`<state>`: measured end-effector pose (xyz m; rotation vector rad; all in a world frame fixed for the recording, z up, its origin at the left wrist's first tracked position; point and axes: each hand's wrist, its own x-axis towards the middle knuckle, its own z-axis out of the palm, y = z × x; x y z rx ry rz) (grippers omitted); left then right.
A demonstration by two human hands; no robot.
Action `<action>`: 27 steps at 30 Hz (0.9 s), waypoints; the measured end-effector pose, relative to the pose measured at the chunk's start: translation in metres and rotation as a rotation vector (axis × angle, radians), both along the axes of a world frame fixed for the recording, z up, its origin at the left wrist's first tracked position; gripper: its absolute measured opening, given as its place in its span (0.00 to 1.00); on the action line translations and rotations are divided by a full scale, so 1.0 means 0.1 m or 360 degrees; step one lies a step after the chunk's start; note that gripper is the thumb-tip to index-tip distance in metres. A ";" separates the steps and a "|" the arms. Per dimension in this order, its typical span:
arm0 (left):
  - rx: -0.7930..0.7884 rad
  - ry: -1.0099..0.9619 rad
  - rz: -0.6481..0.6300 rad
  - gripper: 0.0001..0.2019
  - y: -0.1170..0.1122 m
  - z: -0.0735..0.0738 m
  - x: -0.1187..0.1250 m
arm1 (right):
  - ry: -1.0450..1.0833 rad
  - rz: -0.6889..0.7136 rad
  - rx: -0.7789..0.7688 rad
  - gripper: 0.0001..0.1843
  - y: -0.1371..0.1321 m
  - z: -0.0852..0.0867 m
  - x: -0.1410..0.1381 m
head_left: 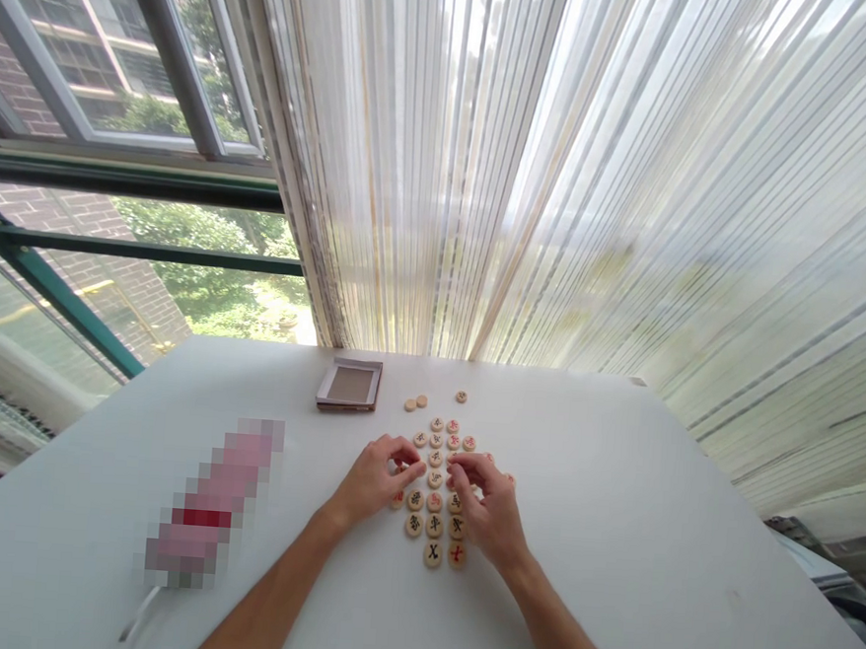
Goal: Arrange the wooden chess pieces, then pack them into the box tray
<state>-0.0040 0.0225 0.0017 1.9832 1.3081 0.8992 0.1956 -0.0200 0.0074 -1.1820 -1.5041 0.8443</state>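
Note:
Round wooden Chinese chess pieces (435, 525) with black and red characters lie in close rows on the white table (596, 534). My left hand (384, 477) is at the left side of the rows, thumb and forefinger closed around the edge of a piece that is mostly hidden. Opposite it, my right hand (488, 511) has its thumb and fingertips bent in on a piece at the right side. Between the fingertips of both hands runs a column of black-character pieces (435, 459). The right hand covers part of the rows, and a few pieces show past its knuckles.
Beyond the rows lie two blank-looking pieces (416, 403) and a single marked piece (462, 397). An open shallow box (350, 386) stands at the back left. A blurred-out pinkish object (213, 502) with a white cord (140, 613) is at left. Curtains (444, 167) hang behind the table.

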 end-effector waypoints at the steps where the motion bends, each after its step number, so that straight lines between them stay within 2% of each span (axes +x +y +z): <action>1: 0.0004 0.0027 -0.0004 0.08 0.00 0.00 0.00 | -0.0002 0.0001 0.0000 0.11 0.00 0.00 0.00; 11: 0.0077 0.0174 0.0000 0.07 -0.01 -0.06 0.01 | -0.0045 -0.0007 0.0021 0.10 -0.02 0.00 0.01; 27: 0.0144 0.0146 -0.0042 0.06 0.03 -0.10 -0.02 | -0.0196 -0.0006 0.0122 0.10 0.01 -0.04 0.03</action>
